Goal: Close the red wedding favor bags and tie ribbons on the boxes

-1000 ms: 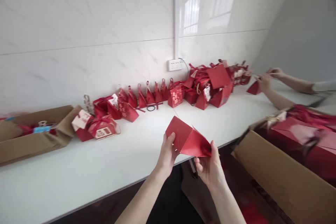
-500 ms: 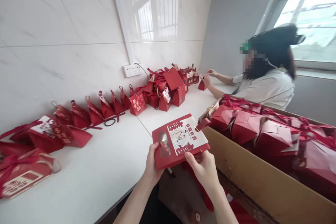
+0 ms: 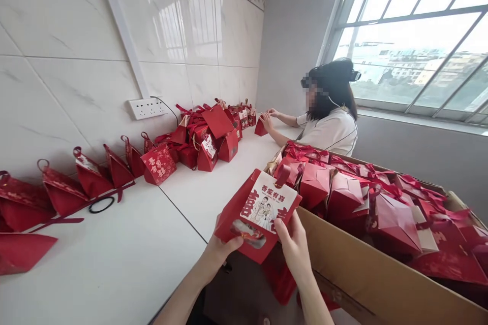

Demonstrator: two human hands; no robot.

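Note:
A red gift box (image 3: 257, 216) with a white printed label and a small clear window is held up in front of me, tilted, at the white counter's (image 3: 125, 264) front edge. My left hand (image 3: 217, 253) grips its lower left corner from below, fingers curled. Its lower right side is pinched by my right hand (image 3: 293, 248), thumb on the front face. Just right of the box is a big cardboard carton (image 3: 366, 274) filled with several red gift boxes with ribbons.
Folded red boxes (image 3: 91, 177) line the tiled wall on the left, with a black ring (image 3: 101, 204) beside them. A pile of red boxes (image 3: 208, 134) sits below a wall socket (image 3: 147, 107). Further along the counter another person (image 3: 330, 111) handles a small red box (image 3: 261, 127).
My view has swung right towards the window and the carton. The box in my hands was turned from its plain side to its labelled face and is now tilted.

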